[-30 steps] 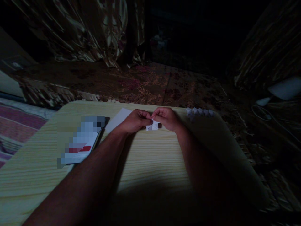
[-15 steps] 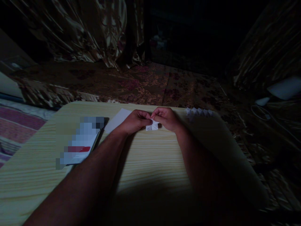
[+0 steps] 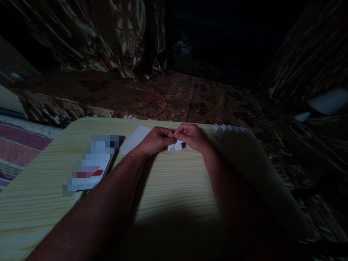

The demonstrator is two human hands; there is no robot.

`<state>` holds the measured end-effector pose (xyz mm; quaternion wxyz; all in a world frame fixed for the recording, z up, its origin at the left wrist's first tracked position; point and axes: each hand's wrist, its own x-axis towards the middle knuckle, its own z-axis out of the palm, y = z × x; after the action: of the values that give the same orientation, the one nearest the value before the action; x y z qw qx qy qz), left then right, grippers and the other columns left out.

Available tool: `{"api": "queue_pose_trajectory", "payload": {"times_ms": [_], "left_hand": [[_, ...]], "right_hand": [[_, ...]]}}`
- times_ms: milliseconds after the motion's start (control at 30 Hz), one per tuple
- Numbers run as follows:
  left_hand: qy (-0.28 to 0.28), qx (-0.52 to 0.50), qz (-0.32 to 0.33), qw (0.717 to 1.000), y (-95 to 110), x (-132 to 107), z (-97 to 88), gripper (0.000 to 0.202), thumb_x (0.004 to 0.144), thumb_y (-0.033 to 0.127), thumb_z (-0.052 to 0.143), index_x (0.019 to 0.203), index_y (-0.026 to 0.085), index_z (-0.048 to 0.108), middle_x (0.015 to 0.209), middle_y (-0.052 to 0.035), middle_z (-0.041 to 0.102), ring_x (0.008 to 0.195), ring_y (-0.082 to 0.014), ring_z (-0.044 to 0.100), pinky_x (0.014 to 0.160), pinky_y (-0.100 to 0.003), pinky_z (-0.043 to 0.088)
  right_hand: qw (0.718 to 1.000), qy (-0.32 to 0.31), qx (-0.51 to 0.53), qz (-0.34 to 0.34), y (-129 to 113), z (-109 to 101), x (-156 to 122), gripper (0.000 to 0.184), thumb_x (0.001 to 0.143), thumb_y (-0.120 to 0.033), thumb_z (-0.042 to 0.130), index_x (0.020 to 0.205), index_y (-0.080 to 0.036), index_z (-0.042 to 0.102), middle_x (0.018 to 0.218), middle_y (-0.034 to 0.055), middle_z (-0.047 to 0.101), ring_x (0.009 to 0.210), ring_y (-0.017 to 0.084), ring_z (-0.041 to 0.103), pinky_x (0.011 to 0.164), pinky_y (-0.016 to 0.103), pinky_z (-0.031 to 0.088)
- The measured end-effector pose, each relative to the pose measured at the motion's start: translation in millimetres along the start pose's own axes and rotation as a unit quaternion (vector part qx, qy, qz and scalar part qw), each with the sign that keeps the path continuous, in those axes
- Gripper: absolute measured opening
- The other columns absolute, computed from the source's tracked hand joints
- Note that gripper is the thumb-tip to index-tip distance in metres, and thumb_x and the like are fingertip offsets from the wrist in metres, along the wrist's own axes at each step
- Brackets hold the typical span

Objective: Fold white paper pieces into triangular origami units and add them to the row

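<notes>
A small piece of folded white paper (image 3: pixel 174 146) with crease lines is held just above or on the wooden table (image 3: pixel 176 181). My left hand (image 3: pixel 159 139) pinches its left side between thumb and fingers. From the other side my right hand (image 3: pixel 191 136) pinches its upper right edge, the fingertips of both hands nearly touching. The fingers cover the paper's upper part. Beside my left hand lies a flat white sheet of paper (image 3: pixel 134 139), partly behind the wrist.
Several small folded white paper pieces (image 3: pixel 230 129) stand in a row near the table's far right edge. A phone-like device (image 3: pixel 95 163), its screen blurred out, lies left of my left forearm. A white lamp-like object with a cable (image 3: pixel 328 101) is at far right.
Both hands keep their pinch at nearly the same spot. The folded paper has shifted slightly, and its lower part now looks flatter, with the creases spread differently.
</notes>
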<state>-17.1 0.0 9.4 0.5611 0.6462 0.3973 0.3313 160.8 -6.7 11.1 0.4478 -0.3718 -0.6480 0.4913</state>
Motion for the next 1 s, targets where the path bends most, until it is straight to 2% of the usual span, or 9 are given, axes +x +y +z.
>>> {"api": "queue_pose_trajectory", "payload": {"times_ms": [367,633,767,1000], "left_hand": [[0.016,-0.018,0.007,1.000,1.3,0.0,4.0,0.017,0.064,0.027,0.070,0.064,0.013,0.060,0.053,0.0030,0.053,0.045,-0.0056,0.040,0.044,-0.019,0.027],[0.070,-0.020,0.018,0.997,2.9,-1.8,6.6,0.021,0.066,0.031,0.070,0.066,0.013,0.060,0.052,0.0032,0.052,0.045,-0.0065,0.042,0.044,-0.019,0.029],[0.093,-0.012,0.024,0.995,2.5,-1.7,7.6,0.022,0.067,0.033,0.070,0.070,0.013,0.061,0.056,0.0026,0.055,0.046,-0.0069,0.043,0.045,-0.020,0.031],[0.101,-0.003,0.041,0.994,-0.4,-1.2,8.8,0.021,0.067,0.032,0.070,0.074,0.014,0.061,0.060,0.0016,0.057,0.050,-0.0083,0.047,0.047,-0.021,0.035]], "right_hand": [[1.000,0.027,0.006,0.008,4.6,0.3,1.5,0.018,0.070,-0.031,0.069,0.077,-0.014,0.064,0.071,0.0015,0.066,0.065,0.011,0.058,0.062,0.024,0.046],[0.991,0.072,0.078,0.076,0.1,-0.7,0.7,0.019,0.065,-0.030,0.067,0.076,-0.016,0.063,0.068,-0.0009,0.064,0.061,0.011,0.057,0.056,0.022,0.044],[0.994,0.074,0.057,0.064,2.4,0.2,1.2,0.013,0.064,-0.025,0.066,0.070,-0.015,0.061,0.059,-0.0031,0.058,0.054,0.010,0.053,0.052,0.022,0.040],[0.994,0.089,0.026,0.049,5.3,2.4,1.1,0.010,0.064,-0.024,0.064,0.067,-0.015,0.061,0.055,-0.0037,0.056,0.051,0.009,0.049,0.050,0.021,0.037]]}}
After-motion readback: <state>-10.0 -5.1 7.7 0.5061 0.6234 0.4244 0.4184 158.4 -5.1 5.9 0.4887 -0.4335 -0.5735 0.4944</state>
